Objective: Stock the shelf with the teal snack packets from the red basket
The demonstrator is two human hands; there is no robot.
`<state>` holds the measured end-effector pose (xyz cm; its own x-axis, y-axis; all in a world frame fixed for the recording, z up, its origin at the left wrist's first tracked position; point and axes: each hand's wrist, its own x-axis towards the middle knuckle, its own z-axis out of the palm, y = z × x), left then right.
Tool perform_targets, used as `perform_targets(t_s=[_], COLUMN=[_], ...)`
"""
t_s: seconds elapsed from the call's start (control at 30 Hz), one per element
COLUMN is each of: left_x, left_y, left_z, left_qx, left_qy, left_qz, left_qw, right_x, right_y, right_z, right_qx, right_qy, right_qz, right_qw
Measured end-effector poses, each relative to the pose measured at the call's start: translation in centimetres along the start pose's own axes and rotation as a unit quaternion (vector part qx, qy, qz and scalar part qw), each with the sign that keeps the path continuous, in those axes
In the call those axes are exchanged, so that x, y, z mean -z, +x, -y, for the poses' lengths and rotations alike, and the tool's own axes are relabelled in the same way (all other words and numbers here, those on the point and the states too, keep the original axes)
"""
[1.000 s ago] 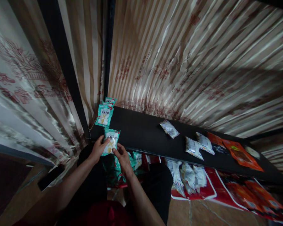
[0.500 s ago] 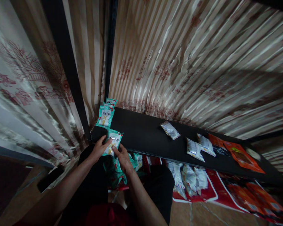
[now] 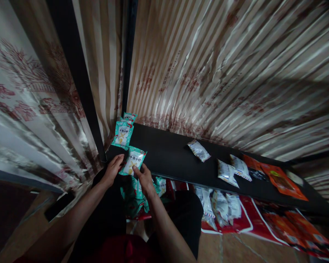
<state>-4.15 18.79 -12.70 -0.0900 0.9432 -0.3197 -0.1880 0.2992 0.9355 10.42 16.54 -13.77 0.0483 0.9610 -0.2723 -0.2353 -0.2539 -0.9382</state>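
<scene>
My right hand (image 3: pixel 144 179) grips a teal and white snack bag (image 3: pixel 133 161) by its lower right part, thumb on the front. The bag is tilted at the near edge of the black shelf (image 3: pixel 164 146). Just left of it, my left hand (image 3: pixel 113 171) has its fingers stretched out; whether a fingertip touches the bag's side I cannot tell. Behind, a row of matching teal bags (image 3: pixel 123 135) leans in the shelf's left corner. Below my hands lie several more teal snack bags (image 3: pixel 134 199), partly covered by my right hand and the held bag.
Silver-white bags (image 3: pixel 199 150) and orange packets (image 3: pixel 282 180) lie farther right on the shelf. Under its front edge are more silver bags (image 3: pixel 220 208) and orange packets (image 3: pixel 296 226) on red packaging. A dark post (image 3: pixel 76 73) rises at left, with a printed curtain (image 3: pixel 186 73) behind.
My left hand has come off the front of the bag, its fingers now straighter. The bag has shifted slightly up and right, held by my right hand.
</scene>
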Motion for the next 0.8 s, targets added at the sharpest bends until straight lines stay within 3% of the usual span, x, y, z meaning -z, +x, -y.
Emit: perform_targets(t_s=[0.37, 0.8], left_x=[0.8, 0.8], left_y=[1.4, 1.8], left_z=[0.8, 0.9], left_qx=[-0.031, -0.063], left_qy=[0.019, 0.068], left_qz=[-0.021, -0.02], left_qw=[0.999, 0.996], right_x=[0.1, -1.2], right_y=[1.1, 1.7], right_z=[1.1, 2.2], right_qx=[0.038, 0.02], right_qy=[-0.033, -0.044], right_qz=[-0.016, -0.016], right_qw=[0.999, 0.999])
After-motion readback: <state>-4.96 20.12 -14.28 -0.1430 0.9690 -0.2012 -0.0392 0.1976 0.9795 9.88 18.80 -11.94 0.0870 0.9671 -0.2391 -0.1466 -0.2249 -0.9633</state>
